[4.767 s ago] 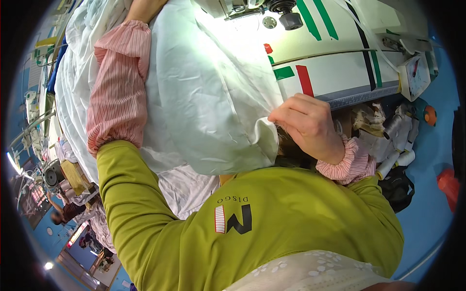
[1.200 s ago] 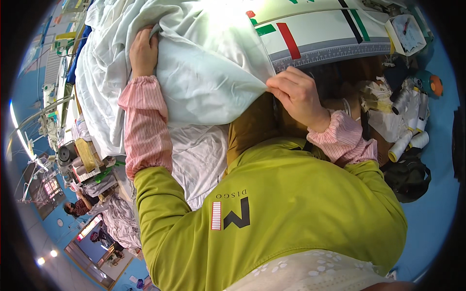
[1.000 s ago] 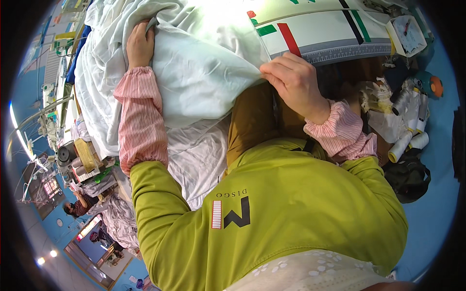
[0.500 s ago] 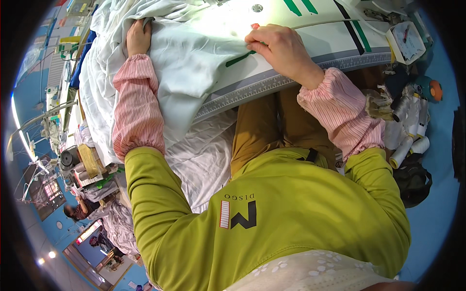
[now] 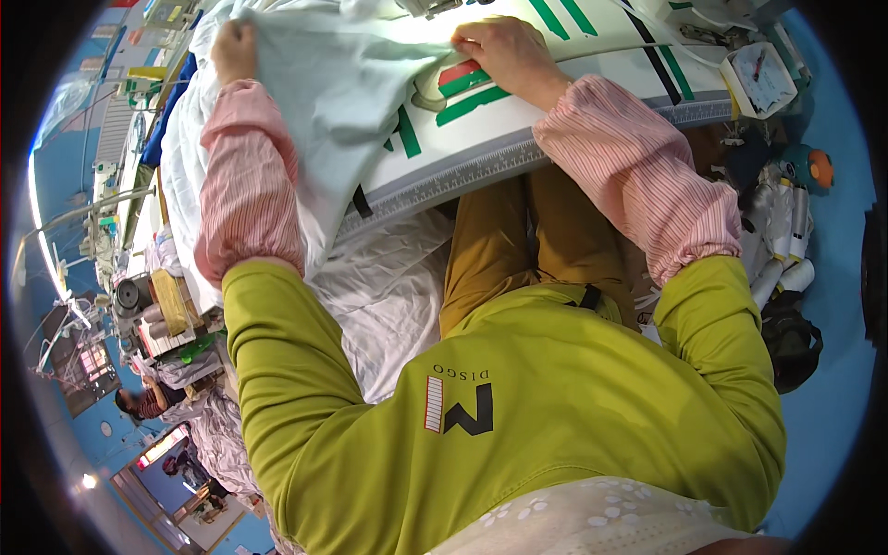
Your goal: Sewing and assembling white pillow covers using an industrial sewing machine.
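A pale bluish-white cloth (image 5: 319, 83) stretches across the left part of the white worktable (image 5: 592, 79). My left hand (image 5: 235, 51) is closed on the cloth near its far left side, lifting it into a fold. Over the table's middle my right hand (image 5: 507, 54) pinches the cloth's right edge between thumb and fingers, just in front of a metal machine part (image 5: 430, 7) at the top rim. Below the right hand lie a red patch (image 5: 460, 70) and green tape strips (image 5: 472, 104) on the tabletop.
A ruler strip (image 5: 490, 159) runs along the table's near edge. At the right stand a small white box (image 5: 758, 79) and several thread cones (image 5: 797, 276). White cloth (image 5: 393, 287) hangs beside my legs. Far left, a person (image 5: 153, 398) sits among heaped fabric.
Both hands have shifted left, the left one raising the cloth. The cloth has slid left, baring more tape and the red patch. My right hand now pinches the cloth's edge farther back.
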`<state>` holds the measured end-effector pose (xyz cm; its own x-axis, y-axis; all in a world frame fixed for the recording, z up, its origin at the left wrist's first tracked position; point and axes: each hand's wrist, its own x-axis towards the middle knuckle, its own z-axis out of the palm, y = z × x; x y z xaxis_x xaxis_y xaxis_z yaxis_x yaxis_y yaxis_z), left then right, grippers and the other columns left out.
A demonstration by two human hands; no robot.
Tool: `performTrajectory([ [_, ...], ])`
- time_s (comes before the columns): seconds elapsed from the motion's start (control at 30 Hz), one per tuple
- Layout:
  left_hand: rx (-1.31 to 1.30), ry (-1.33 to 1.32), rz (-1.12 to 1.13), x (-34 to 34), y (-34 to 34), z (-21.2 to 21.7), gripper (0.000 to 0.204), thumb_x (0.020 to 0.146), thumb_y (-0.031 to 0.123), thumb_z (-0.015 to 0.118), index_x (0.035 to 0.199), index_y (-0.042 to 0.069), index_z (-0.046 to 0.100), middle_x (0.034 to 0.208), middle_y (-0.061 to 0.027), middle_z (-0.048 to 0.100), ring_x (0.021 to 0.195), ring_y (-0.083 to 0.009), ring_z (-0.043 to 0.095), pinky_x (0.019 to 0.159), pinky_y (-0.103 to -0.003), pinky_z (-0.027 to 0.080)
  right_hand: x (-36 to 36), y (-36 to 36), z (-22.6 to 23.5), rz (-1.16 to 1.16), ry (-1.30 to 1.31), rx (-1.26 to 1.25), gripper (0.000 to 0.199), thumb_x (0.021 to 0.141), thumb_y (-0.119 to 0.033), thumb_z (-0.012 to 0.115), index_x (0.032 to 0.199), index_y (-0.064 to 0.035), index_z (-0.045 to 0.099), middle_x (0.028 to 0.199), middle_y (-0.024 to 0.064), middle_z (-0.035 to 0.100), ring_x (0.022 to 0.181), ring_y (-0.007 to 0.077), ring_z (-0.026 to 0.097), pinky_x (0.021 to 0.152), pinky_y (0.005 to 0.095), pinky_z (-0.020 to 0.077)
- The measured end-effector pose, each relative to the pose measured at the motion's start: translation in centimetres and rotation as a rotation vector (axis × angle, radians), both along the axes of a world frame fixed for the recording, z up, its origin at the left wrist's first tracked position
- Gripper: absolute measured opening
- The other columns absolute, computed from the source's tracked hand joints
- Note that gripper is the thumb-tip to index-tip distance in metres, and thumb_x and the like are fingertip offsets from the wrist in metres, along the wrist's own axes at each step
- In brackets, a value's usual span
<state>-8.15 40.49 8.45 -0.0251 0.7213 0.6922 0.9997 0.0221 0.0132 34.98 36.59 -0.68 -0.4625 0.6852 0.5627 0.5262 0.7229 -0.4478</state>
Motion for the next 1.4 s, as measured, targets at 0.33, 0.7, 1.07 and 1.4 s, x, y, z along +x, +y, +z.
performTrajectory([
  [0.33, -0.113, -0.019, -1.034, 30.2, -32.3, -1.0, 0.026, 0.073, 0.012, 0.066, 0.096, 0.000, 0.062, 0.079, -0.0053, 0.056, 0.068, -0.0170, 0.059, 0.054, -0.029, 0.050, 3.5, -2.1, -2.0, 0.054, 0.087, 0.102, 0.009, 0.081, -0.011, 0.057, 0.078, -0.0063, 0.065, 0.085, 0.0153, 0.068, 0.084, 0.0348, 0.065, 0.073, 0.0436, 0.0504],
  [0.7, -0.416, 0.039, -1.050, 35.1, -33.2, -10.0, 0.022, 0.074, 0.011, 0.063, 0.095, 0.003, 0.059, 0.082, -0.0044, 0.051, 0.069, -0.0171, 0.058, 0.053, -0.029, 0.049, 6.8, -9.3, -2.5, 0.232, -0.058, 0.318, 0.014, 0.080, -0.004, 0.061, 0.089, -0.0100, 0.071, 0.096, -0.0022, 0.070, 0.090, 0.0192, 0.063, 0.078, 0.0318, 0.0533],
  [1.07, -0.376, -0.041, -0.971, 35.1, -28.0, -10.9, 0.027, 0.072, 0.007, 0.061, 0.099, 0.004, 0.061, 0.089, -0.0055, 0.056, 0.070, -0.0191, 0.061, 0.053, -0.030, 0.050, 5.5, -4.7, -0.1, 0.180, -0.177, 0.249, 0.007, 0.077, -0.011, 0.061, 0.079, -0.0059, 0.066, 0.086, 0.0081, 0.066, 0.089, 0.0293, 0.062, 0.081, 0.0375, 0.0501],
  [1.4, -0.260, 0.048, -0.848, 35.1, -24.4, -12.0, 0.022, 0.077, 0.006, 0.062, 0.099, 0.006, 0.064, 0.086, -0.0030, 0.058, 0.070, -0.0180, 0.063, 0.051, -0.031, 0.049, 5.2, -2.5, -1.1, 0.039, -0.221, 0.332, 0.012, 0.082, -0.011, 0.055, 0.080, -0.0051, 0.066, 0.086, 0.0107, 0.066, 0.091, 0.0292, 0.062, 0.086, 0.0371, 0.0469],
])
